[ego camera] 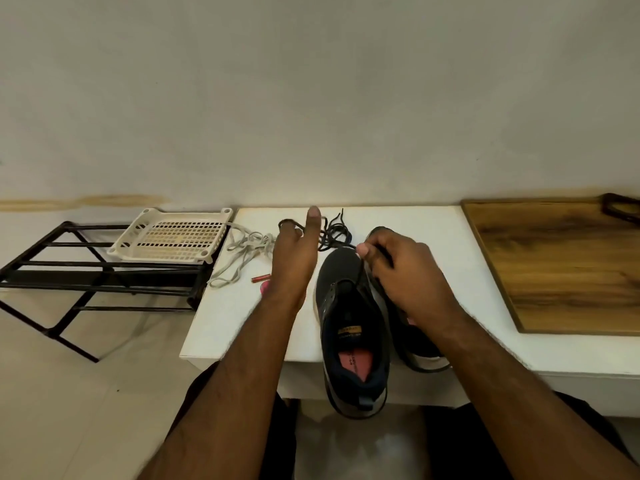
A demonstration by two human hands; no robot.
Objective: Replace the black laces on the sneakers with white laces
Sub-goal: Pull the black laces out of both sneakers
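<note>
Two black sneakers stand side by side on the white table (433,230), toes towards the wall. The left sneaker (349,323) shows open eyelets with no lace, and its heel hangs over the table's front edge. The right sneaker (420,344) is mostly covered by my right hand (398,271), which curls over its lacing area with thumb and fingers pinched together. My left hand (294,261) is raised left of the shoes, thumb straight up, with a loop of black lace (332,233) hooked round its fingers. The rest of that lace lies tangled behind the shoes. White laces (242,252) lie loose at the table's left end.
A small red object (259,279) and something pink lie by my left wrist. Left of the table, a white perforated plastic tray (138,237) sits on a black metal rack (69,268). A wooden board (561,265) lies at the right, with a dark object (621,206) at its far corner.
</note>
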